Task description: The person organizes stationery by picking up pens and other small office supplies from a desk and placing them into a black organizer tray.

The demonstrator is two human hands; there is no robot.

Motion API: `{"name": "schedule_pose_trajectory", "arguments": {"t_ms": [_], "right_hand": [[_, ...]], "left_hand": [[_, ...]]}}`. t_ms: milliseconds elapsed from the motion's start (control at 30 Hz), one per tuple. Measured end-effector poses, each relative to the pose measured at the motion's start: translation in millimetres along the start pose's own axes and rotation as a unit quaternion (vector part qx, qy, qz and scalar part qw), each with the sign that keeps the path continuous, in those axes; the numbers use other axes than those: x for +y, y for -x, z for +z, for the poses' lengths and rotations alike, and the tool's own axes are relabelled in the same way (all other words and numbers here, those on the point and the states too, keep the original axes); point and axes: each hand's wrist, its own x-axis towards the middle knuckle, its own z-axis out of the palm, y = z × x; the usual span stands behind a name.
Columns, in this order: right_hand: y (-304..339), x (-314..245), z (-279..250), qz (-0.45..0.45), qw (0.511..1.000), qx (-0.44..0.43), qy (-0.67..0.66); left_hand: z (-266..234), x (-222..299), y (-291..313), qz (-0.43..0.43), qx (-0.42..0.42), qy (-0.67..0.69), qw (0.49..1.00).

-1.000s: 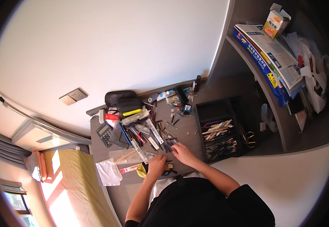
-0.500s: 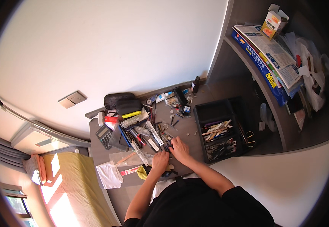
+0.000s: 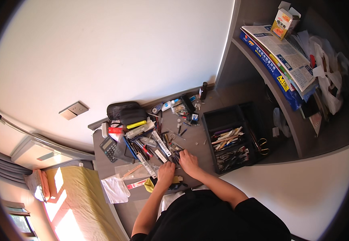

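Note:
My left hand [image 3: 166,170] is closed over the near edge of a pile of stationery, its fingers bent. A hand's width to the right, my right hand [image 3: 188,160] is closed too, fingertips pointing down and inward. Dark pens [image 3: 176,156] lie between the two hands; whatever sits inside the fingers is too small to make out. Beside the left hand are a white eraser-like block [image 3: 160,156] and a long white packaged strip [image 3: 146,165]. Another such strip [image 3: 161,143] slants across the pile. A black divided tray [image 3: 212,146] to the right holds pencils [image 3: 227,138] and dark pens.
At the pile's back stand a black pencil case [image 3: 124,112] and a yellow highlighter [image 3: 136,124]. A calculator [image 3: 108,148] and a white cloth [image 3: 115,188] lie left. A dark bottle [image 3: 203,90] stands by the wall. Scissors [image 3: 264,146] rest at the tray's right.
The view has shifted slightly. Both hands stay at the near edge of the pile, with their fingers moved a little among the dark pens.

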Motion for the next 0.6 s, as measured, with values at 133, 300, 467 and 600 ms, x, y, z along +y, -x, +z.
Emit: {"name": "schedule_pose_trajectory", "arguments": {"t_ms": [133, 300, 467, 600], "right_hand": [[-2.4, 1.6, 9.4, 0.000, 0.999, -0.002, 0.049], [-4.2, -4.6, -2.4, -0.006, 0.996, -0.034, 0.079], [4.6, 15.8, 19.3, -0.011, 0.991, -0.022, 0.129], [6.0, 23.6, 19.0, -0.028, 0.993, -0.019, 0.113]], "left_hand": [[-1.8, 3.2, -1.5, 0.009, -0.027, -0.039, 0.999], [3.0, -4.7, 1.6, -0.026, -0.018, 0.017, 0.999], [-8.0, 0.0, -2.0, -0.143, 0.000, 0.173, 0.975], [5.2, 2.0, -16.5, -0.193, 0.006, 0.247, 0.950]]}}
